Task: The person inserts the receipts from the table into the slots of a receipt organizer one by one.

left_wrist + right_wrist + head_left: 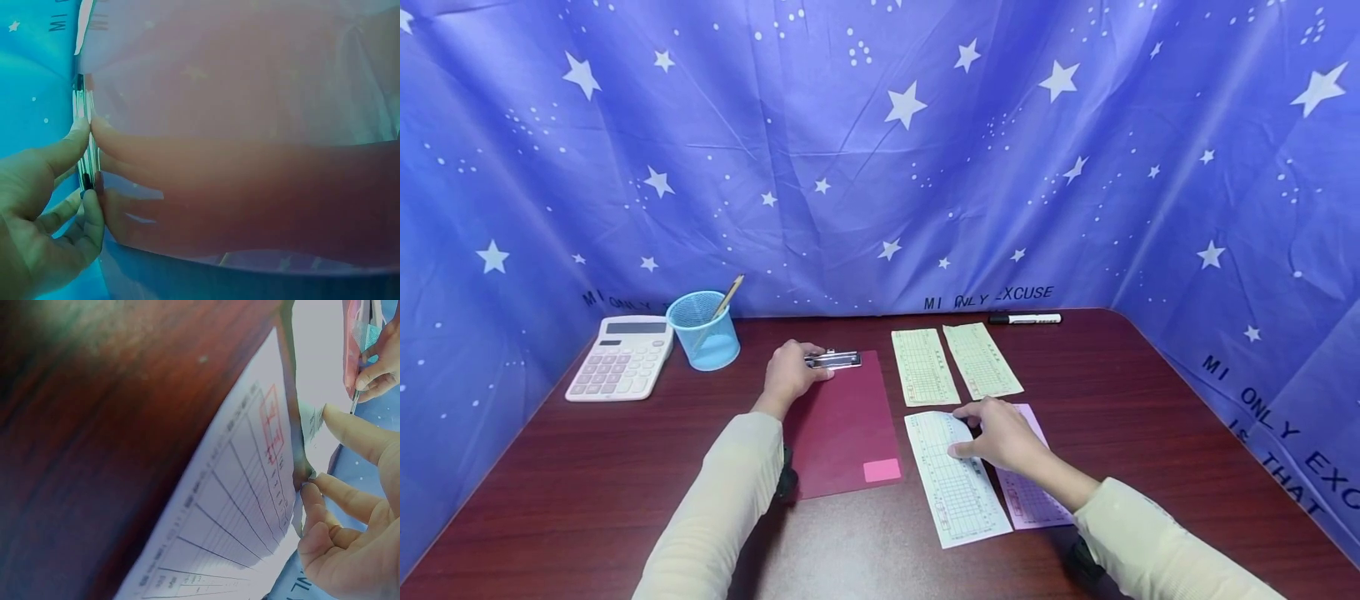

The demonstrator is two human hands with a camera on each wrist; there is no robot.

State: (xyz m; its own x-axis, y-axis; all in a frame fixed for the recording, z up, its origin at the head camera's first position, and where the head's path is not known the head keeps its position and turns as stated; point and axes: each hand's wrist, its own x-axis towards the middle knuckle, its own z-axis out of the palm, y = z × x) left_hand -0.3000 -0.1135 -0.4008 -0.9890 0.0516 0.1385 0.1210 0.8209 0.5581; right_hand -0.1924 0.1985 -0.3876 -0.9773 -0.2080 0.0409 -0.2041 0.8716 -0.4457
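Note:
A dark red clipboard (pixel 842 425) with a metal clip (pixel 833 359) at its top and a pink label near its lower right corner lies on the table. My left hand (pixel 787 375) grips the clip; the left wrist view shows thumb and fingertips around the metal clip (pixel 87 134). With thumb and forefinger my right hand (pixel 1000 433) holds the upper right edge of a white printed form (pixel 958 492), whose corner bends up. A pink form (pixel 1037 500) lies partly under the right hand and wrist; its printed grid shows in the right wrist view.
Two yellow-green forms (pixel 925 367) lie side by side behind the white one. A marker (pixel 1026 318) lies at the back edge. Toward the left stand a blue mesh pen cup (pixel 706 342) with a pencil and a white calculator (pixel 622 358). A starry blue curtain (pixel 880 167) surrounds the table.

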